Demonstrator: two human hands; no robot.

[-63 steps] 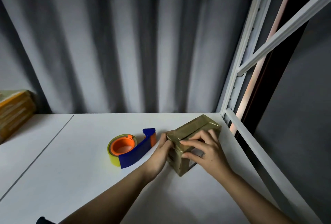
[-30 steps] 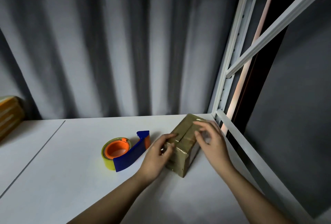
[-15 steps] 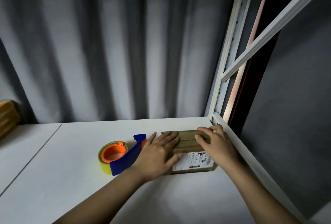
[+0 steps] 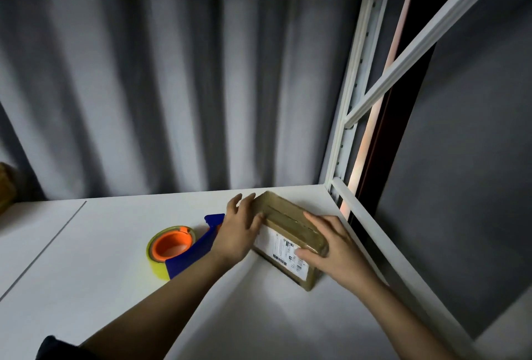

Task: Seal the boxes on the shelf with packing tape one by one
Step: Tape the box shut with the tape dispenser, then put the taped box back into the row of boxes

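Note:
A small brown cardboard box wrapped in clear tape lies on the white shelf, its white shipping label facing me. My left hand rests against the box's left end, fingers straight and spread. My right hand lies on the right end, fingers laid over the top and thumb on the label. A tape dispenser with a blue handle, orange hub and yellowish roll sits just left of my left hand.
The white upright post and side rail of the rack close off the shelf on the right, next to the box. A grey curtain hangs behind. Another taped brown box shows at the far left edge.
The box was tipped from standing on end to lying with its label toward me, then turned at an angle. Both hands shifted to its two ends. The dispenser stayed put.

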